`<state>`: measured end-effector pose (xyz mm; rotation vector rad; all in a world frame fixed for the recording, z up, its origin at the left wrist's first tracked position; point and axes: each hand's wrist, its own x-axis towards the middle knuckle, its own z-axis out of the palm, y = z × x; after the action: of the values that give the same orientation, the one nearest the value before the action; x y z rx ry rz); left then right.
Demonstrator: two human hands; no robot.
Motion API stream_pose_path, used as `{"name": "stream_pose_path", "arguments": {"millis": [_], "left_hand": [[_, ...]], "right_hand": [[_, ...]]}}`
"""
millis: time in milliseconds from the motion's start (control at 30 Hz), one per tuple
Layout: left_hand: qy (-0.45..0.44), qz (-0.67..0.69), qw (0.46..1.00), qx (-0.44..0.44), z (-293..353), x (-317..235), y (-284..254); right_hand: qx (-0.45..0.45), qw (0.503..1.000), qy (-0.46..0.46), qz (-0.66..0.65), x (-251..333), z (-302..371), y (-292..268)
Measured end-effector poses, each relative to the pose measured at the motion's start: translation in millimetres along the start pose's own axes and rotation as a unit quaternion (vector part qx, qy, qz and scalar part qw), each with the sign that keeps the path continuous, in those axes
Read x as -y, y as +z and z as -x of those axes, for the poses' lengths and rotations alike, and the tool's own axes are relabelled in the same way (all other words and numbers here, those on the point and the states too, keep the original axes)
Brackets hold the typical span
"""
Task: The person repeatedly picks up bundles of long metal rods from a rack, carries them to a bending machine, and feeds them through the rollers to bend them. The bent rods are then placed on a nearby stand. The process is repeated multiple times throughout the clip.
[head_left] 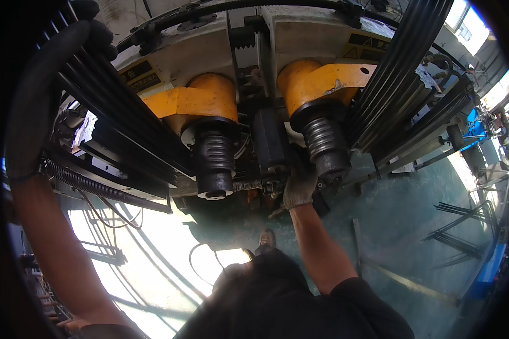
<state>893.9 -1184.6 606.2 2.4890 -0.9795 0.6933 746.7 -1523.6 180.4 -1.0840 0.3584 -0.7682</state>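
My left hand [76, 48], in a dark glove, is raised at the upper left with its fingers closed around a slanting bundle of long black metal tubes [124, 107]. The lower ends of these tubes reach down beside the left ribbed spindle [215, 161] of a machine. My right hand [301, 182], also gloved, reaches in low between that spindle and the right ribbed spindle [322, 141]. It is just below a black block [270, 138] at the machine's middle. Its fingers are hidden among dark parts, so their grip does not show.
Orange arms [209, 96] carry the spindles on the pale machine body [192, 48]. A second bundle of black tubes [398, 62] slants at the right. Bent black rods [464, 226] lie on the green floor [390, 209]. A coiled hose [79, 178] runs below the left bundle.
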Motion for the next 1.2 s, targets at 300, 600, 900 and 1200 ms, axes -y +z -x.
{"name": "stream_pose_path", "arguments": {"millis": [300,600,900,1200], "left_hand": [[-0.005,-0.004,0.997,-0.077,33.0,-19.2,-10.4],[-0.153,0.203,0.950,-0.179,241.5,-62.3,-26.1],[-0.230,0.308,0.915,0.122,433.9,-192.6,216.3],[-0.263,0.652,0.534,0.470,566.6,-429.7,323.2]], "right_hand": [[-0.073,0.991,0.105,-0.031,14.7,18.7,0.4],[-0.156,0.986,0.055,0.035,134.5,188.6,-125.5],[-0.454,0.736,-0.164,0.474,303.5,345.5,-488.8],[-0.531,0.530,-0.268,0.604,548.8,368.9,-679.3]]}}
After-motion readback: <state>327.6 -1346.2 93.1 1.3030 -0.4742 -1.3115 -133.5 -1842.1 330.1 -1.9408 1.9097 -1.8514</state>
